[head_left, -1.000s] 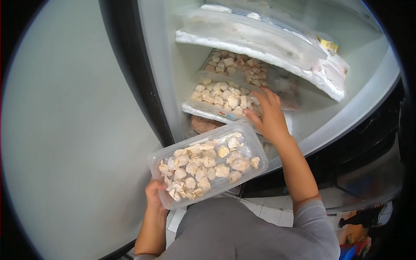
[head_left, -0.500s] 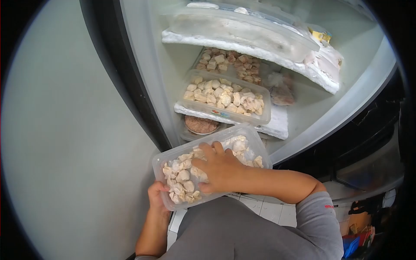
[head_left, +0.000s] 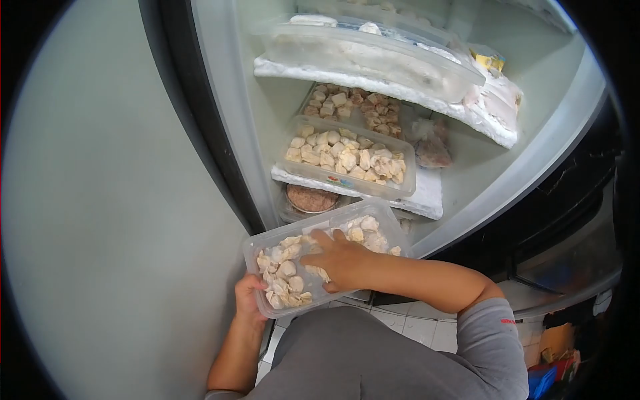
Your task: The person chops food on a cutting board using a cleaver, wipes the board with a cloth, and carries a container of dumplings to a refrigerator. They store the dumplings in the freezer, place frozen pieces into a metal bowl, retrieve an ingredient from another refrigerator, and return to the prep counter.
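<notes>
My left hand (head_left: 250,293) grips the lower left corner of a clear plastic container (head_left: 259,241), thumb over its rim. Pale wrapped dumplings (head_left: 287,270) lie inside, in a group at the left and another at the right. My right hand (head_left: 333,259) is down in the middle of this container, its fingers curled over some dumplings. Beyond it, a second clear container (head_left: 347,185) full of dumplings rests on a frosted freezer shelf (head_left: 427,193).
The open freezer door (head_left: 120,200) fills the left side. Above, a frosted shelf (head_left: 380,85) bears a large tray. A bagged item (head_left: 432,143) and more dumplings (head_left: 353,105) are deeper inside. Below sits a round container of reddish-brown food (head_left: 310,198).
My right hand has gone from the shelf container to the held one and gathered dumplings there, baring part of its bottom. My left hand keeps its hold.
</notes>
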The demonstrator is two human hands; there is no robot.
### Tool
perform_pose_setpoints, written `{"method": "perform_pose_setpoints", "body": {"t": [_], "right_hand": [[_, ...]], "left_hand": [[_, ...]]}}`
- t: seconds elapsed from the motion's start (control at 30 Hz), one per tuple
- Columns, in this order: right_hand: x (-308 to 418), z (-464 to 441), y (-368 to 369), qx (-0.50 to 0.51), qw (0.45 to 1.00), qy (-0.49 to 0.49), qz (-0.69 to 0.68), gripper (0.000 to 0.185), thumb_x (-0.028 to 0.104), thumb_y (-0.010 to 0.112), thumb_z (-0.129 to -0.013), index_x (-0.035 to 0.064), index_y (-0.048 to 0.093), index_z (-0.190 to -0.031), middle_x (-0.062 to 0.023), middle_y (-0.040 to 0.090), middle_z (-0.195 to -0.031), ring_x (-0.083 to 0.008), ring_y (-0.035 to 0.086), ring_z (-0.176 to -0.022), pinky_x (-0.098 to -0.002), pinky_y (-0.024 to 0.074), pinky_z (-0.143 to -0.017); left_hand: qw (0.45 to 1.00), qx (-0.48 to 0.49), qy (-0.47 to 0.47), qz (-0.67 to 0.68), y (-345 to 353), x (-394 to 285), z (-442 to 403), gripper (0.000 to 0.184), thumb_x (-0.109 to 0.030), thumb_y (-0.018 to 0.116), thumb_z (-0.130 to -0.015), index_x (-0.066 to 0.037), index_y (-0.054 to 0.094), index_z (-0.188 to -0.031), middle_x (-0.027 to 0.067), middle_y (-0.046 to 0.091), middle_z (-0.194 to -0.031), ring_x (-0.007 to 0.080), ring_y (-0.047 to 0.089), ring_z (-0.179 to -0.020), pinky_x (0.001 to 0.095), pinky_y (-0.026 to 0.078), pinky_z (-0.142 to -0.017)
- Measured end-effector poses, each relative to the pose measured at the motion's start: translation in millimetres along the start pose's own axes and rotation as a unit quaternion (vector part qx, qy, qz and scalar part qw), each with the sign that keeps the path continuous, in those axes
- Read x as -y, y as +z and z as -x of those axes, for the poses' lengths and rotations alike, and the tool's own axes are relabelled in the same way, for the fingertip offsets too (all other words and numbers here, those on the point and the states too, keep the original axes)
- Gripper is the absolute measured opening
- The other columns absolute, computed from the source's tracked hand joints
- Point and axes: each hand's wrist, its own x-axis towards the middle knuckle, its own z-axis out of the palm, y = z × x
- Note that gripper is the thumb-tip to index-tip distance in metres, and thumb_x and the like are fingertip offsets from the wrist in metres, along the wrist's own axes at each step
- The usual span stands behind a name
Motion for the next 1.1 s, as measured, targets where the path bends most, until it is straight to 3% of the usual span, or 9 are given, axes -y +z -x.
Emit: {"method": "perform_pose_setpoints", "body": {"t": [0.13,0.4,0.53,0.6,0.83,0.9,0.97,1.0,1.1], "right_hand": [[-14.3,-4.0,-4.8,-0.008,0.999,-0.025,-0.042,0.072,0.024,0.086,-0.075,0.0216,0.059,-0.142,-0.0191,0.04,-0.149,-0.0476,0.046,-0.132,-0.0503,0.049,-0.109],[-10.8,-0.3,-77.2,-0.216,0.954,-0.055,-0.199,0.068,0.021,0.085,-0.072,0.0171,0.063,-0.136,-0.0171,0.046,-0.14,-0.0393,0.054,-0.128,-0.0426,0.0496,-0.107],[-40.2,-40.8,-125.6,-0.323,0.94,-0.01,-0.106,0.074,0.025,0.084,-0.071,0.0126,0.062,-0.141,-0.0217,0.05,-0.142,-0.041,0.058,-0.127,-0.0429,0.0502,-0.107],[-59.0,-76.9,-138.5,-0.307,0.946,0.089,-0.049,0.079,0.031,0.082,-0.071,0.0109,0.06,-0.144,-0.0246,0.048,-0.151,-0.0416,0.058,-0.13,-0.0445,0.0491,-0.109],[-92.5,-135.5,-120.5,-0.245,0.957,0.135,-0.076,0.072,0.048,0.083,-0.078,0.0118,0.067,-0.138,-0.0219,0.054,-0.151,-0.0436,0.056,-0.131,-0.0469,0.0474,-0.11],[-44.1,-101.3,-106.7,-0.394,0.901,0.126,0.13,0.063,0.05,0.079,-0.086,0.0124,0.069,-0.135,-0.0209,0.06,-0.144,-0.043,0.056,-0.129,-0.0491,0.0457,-0.111],[-31.5,-78.6,-90.0,-0.394,0.909,-0.106,0.091,0.06,0.047,0.076,-0.09,0.0126,0.067,-0.138,-0.0204,0.058,-0.145,-0.0422,0.053,-0.133,-0.0543,0.0424,-0.112],[-21.9,-68.8,-74.0,-0.301,0.934,-0.189,0.03,0.063,0.047,0.078,-0.088,0.0122,0.066,-0.139,-0.0195,0.057,-0.146,-0.0426,0.051,-0.135,-0.0563,0.0416,-0.112],[7.3,-46.1,-14.4,-0.16,0.921,-0.353,-0.033,0.07,0.047,0.08,-0.085,0.0159,0.059,-0.144,-0.0168,0.053,-0.149,-0.0434,0.046,-0.138,-0.0605,0.041,-0.11]], "left_hand": [[1.0,-0.009,0.009,-0.001,6.9,-2.6,3.8,0.077,-0.014,0.056,-0.069,0.004,0.052,-0.143,0.025,0.065,-0.132,0.0417,0.068,-0.115,0.053,0.057,-0.103],[0.999,-0.012,0.036,-0.018,10.1,-8.0,-4.2,0.076,-0.015,0.056,-0.07,0.004,0.052,-0.143,0.0254,0.065,-0.131,0.0414,0.068,-0.114,0.0523,0.057,-0.102],[0.999,0.003,0.035,-0.012,4.0,-4.7,-7.6,0.075,-0.015,0.056,-0.071,0.005,0.051,-0.143,0.0262,0.065,-0.13,0.0412,0.069,-0.113,0.0522,0.058,-0.1],[0.999,0.011,0.032,-0.007,2.9,-5.1,-9.0,0.074,-0.014,0.055,-0.072,0.005,0.051,-0.143,0.0265,0.065,-0.13,0.0414,0.069,-0.113,0.0523,0.058,-0.1],[0.999,0.04,0.013,0.008,5.9,-8.7,-8.5,0.071,-0.014,0.056,-0.075,0.006,0.051,-0.143,0.0275,0.066,-0.129,0.0415,0.07,-0.111,0.053,0.058,-0.101],[0.999,0.039,-0.006,0.024,9.6,-10.3,-6.3,0.067,-0.014,0.057,-0.078,0.005,0.051,-0.142,0.0255,0.067,-0.127,0.0397,0.071,-0.11,0.052,0.06,-0.098],[0.998,0.046,-0.026,0.039,10.3,-11.9,-5.8,0.062,-0.014,0.058,-0.082,0.004,0.052,-0.14,0.0236,0.067,-0.125,0.0379,0.072,-0.108,0.051,0.061,-0.095],[0.998,0.034,-0.025,0.043,11.1,-11.3,-6.4,0.057,-0.017,0.058,-0.086,0.004,0.054,-0.138,0.0235,0.068,-0.125,0.0378,0.072,-0.108,0.051,0.061,-0.095],[0.999,0.027,-0.018,0.041,22.3,-10.5,-4.0,0.051,-0.022,0.057,-0.092,0.002,0.056,-0.137,0.0225,0.068,-0.125,0.0375,0.073,-0.107,0.0506,0.061,-0.095]]}}
